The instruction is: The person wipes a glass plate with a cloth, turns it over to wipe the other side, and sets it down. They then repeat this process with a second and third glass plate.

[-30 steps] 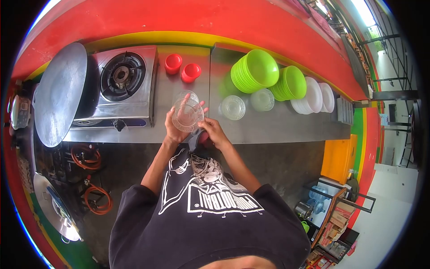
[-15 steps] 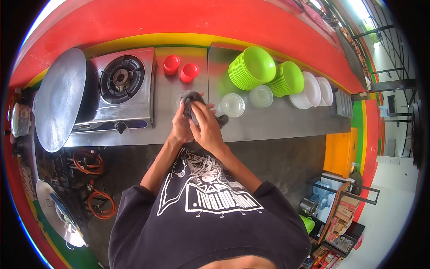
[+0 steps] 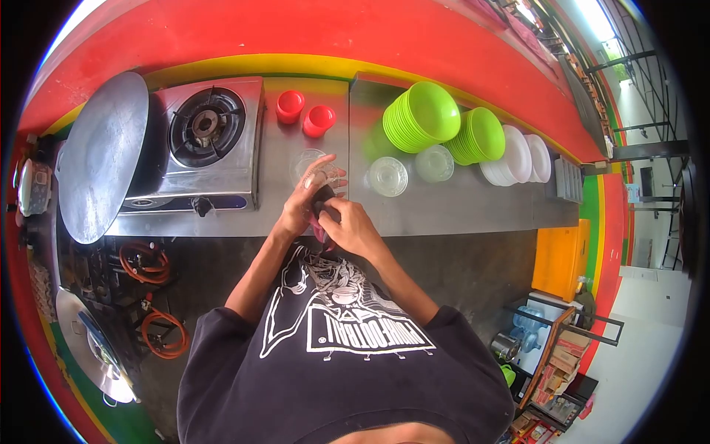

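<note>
Above the counter's front edge, my left hand (image 3: 297,210) is curled around a small clear bowl (image 3: 319,177), its fingers partly showing through it. My right hand (image 3: 350,226) grips a dark cloth (image 3: 324,197), bunched up against the left palm, with a pinkish part hanging down below. Another clear bowl (image 3: 303,161) stands on the counter just behind my left fingers, partly covered by them. To the right of my hands, two more clear bowls (image 3: 387,177) rest on the steel.
A gas stove (image 3: 211,181) stands left on the steel counter (image 3: 458,211), beside a large round metal pan (image 3: 103,159). Two red cups (image 3: 319,121) are at the back. Stacked green bowls (image 3: 423,118) and white bowls (image 3: 509,157) line the right side.
The cloth has been drawn down toward my body and its pinkish part now shows. My right hand has lowered, and my left fingers have come uncovered around the clear bowl.
</note>
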Action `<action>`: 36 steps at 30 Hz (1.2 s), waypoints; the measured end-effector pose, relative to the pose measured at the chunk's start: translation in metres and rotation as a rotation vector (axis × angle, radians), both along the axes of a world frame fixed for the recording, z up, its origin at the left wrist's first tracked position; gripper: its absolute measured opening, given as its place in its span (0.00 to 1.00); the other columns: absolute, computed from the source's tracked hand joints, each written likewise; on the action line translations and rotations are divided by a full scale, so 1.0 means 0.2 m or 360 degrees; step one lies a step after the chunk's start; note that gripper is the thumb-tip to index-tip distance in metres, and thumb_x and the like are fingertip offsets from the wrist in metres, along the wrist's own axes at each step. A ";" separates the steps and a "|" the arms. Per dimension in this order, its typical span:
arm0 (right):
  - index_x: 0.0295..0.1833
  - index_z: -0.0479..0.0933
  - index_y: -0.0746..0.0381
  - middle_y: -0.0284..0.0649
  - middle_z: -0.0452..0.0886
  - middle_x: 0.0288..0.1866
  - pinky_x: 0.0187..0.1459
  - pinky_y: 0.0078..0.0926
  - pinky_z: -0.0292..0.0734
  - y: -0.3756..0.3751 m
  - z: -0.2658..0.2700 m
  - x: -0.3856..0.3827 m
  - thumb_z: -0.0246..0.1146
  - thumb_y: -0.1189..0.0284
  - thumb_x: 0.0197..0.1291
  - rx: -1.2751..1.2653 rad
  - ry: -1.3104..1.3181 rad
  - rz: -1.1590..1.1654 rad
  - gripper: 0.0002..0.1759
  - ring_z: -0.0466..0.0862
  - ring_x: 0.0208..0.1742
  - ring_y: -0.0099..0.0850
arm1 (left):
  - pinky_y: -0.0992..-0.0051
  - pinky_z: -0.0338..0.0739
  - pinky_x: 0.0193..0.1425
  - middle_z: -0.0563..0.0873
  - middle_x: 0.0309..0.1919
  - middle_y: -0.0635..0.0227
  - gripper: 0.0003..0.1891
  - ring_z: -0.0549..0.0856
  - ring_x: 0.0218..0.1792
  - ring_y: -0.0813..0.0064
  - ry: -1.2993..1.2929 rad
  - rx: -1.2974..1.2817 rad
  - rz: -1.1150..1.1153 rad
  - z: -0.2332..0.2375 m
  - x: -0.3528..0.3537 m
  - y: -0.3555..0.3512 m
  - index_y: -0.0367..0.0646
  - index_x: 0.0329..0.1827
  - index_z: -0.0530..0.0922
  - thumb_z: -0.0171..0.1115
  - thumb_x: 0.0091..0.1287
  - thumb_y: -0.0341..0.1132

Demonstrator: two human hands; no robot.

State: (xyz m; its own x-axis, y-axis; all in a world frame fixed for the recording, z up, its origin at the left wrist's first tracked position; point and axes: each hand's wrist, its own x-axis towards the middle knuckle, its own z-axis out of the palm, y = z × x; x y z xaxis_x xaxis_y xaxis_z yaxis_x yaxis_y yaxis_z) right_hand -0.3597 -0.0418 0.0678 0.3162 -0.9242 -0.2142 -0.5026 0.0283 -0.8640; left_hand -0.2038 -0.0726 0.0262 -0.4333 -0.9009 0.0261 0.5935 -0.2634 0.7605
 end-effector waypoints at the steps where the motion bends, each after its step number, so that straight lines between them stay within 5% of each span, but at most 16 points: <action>1: 0.51 0.82 0.73 0.52 0.87 0.42 0.46 0.40 0.81 0.00 0.01 -0.01 0.62 0.68 0.64 0.0134 -0.0113 0.0022 0.18 0.88 0.45 0.48 | 0.59 0.70 0.72 0.76 0.64 0.52 0.44 0.76 0.66 0.55 0.0029 0.0010 -0.0009 0.01 -0.01 0.01 0.43 0.81 0.58 0.57 0.69 0.61; 4: 0.53 0.82 0.72 0.42 0.88 0.43 0.46 0.29 0.79 0.00 -0.06 0.02 0.61 0.69 0.67 0.0167 -0.0853 -0.0137 0.17 0.87 0.42 0.30 | 0.59 0.73 0.69 0.76 0.63 0.50 0.43 0.76 0.65 0.54 0.0196 0.0071 -0.0051 0.03 -0.05 0.02 0.43 0.81 0.58 0.51 0.73 0.64; 5: 0.56 0.82 0.71 0.32 0.84 0.44 0.43 0.18 0.76 0.00 -0.08 0.03 0.59 0.72 0.73 0.0333 -0.1155 -0.0203 0.14 0.80 0.43 0.16 | 0.60 0.74 0.68 0.77 0.62 0.49 0.43 0.76 0.65 0.54 0.0305 0.0119 -0.0077 0.03 -0.08 0.03 0.42 0.81 0.58 0.49 0.74 0.65; 9: 0.56 0.81 0.71 0.33 0.85 0.44 0.44 0.18 0.76 -0.04 -0.11 0.06 0.60 0.72 0.75 0.0087 -0.1450 -0.0601 0.14 0.80 0.43 0.17 | 0.66 0.75 0.68 0.75 0.65 0.57 0.42 0.77 0.65 0.63 0.0291 0.0071 -0.0073 0.01 -0.11 0.03 0.43 0.82 0.57 0.41 0.78 0.67; 12: 0.55 0.81 0.71 0.32 0.84 0.45 0.43 0.20 0.77 -0.06 -0.08 0.05 0.61 0.74 0.74 -0.0271 -0.1042 -0.0732 0.12 0.80 0.44 0.18 | 0.67 0.68 0.73 0.73 0.68 0.62 0.41 0.74 0.68 0.67 0.0239 0.0078 -0.0036 -0.01 -0.13 0.05 0.44 0.83 0.56 0.45 0.77 0.64; 16: 0.52 0.79 0.74 0.49 0.83 0.44 0.46 0.36 0.80 -0.08 -0.12 0.04 0.63 0.78 0.67 -0.1001 -0.0355 -0.0651 0.12 0.85 0.44 0.44 | 0.66 0.61 0.78 0.71 0.71 0.65 0.40 0.70 0.72 0.68 0.0328 0.0051 -0.0025 0.01 -0.12 0.05 0.44 0.83 0.55 0.51 0.77 0.60; 18: 0.51 0.80 0.73 0.50 0.82 0.45 0.47 0.39 0.80 -0.10 -0.10 0.03 0.63 0.78 0.65 -0.1037 -0.0170 -0.0572 0.12 0.85 0.46 0.48 | 0.65 0.61 0.78 0.71 0.71 0.63 0.40 0.70 0.72 0.67 0.0391 0.0005 0.0000 0.00 -0.12 0.03 0.43 0.83 0.54 0.52 0.76 0.59; 25: 0.50 0.80 0.74 0.52 0.82 0.44 0.45 0.40 0.80 -0.07 -0.05 -0.05 0.63 0.77 0.63 -0.0871 0.0298 -0.0284 0.13 0.85 0.43 0.52 | 0.62 0.65 0.75 0.72 0.68 0.55 0.47 0.73 0.70 0.61 0.0161 -0.0074 0.0058 0.04 -0.06 -0.01 0.41 0.82 0.52 0.57 0.71 0.63; 29: 0.47 0.82 0.72 0.52 0.85 0.44 0.47 0.41 0.81 -0.03 -0.01 -0.04 0.65 0.73 0.62 -0.0485 -0.0039 -0.0086 0.14 0.86 0.44 0.53 | 0.57 0.66 0.74 0.73 0.67 0.49 0.50 0.73 0.69 0.55 0.0066 -0.0073 0.0189 0.05 -0.04 -0.02 0.43 0.82 0.53 0.58 0.68 0.68; 32: 0.49 0.81 0.74 0.48 0.84 0.39 0.38 0.32 0.78 -0.04 0.02 -0.02 0.63 0.75 0.63 -0.0291 -0.0399 0.0091 0.13 0.86 0.36 0.36 | 0.54 0.66 0.74 0.72 0.68 0.47 0.50 0.73 0.69 0.52 0.0132 -0.0022 0.0104 0.07 -0.04 -0.01 0.44 0.82 0.54 0.56 0.68 0.69; 36: 0.50 0.82 0.72 0.46 0.84 0.39 0.38 0.30 0.76 -0.02 0.03 -0.05 0.62 0.75 0.64 -0.0152 -0.0370 0.0130 0.13 0.84 0.35 0.31 | 0.52 0.66 0.75 0.72 0.68 0.47 0.49 0.73 0.69 0.52 0.0190 0.0082 0.0081 0.09 -0.06 0.02 0.43 0.82 0.54 0.55 0.69 0.69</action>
State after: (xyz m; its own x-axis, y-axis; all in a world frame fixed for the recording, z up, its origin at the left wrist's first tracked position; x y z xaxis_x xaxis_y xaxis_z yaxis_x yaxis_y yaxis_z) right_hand -0.3690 -0.0464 0.0738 0.4210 -0.9062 -0.0404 -0.2877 -0.0912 -0.9534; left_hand -0.2152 -0.0680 0.0440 -0.3835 -0.9231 0.0282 0.6927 -0.2673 0.6699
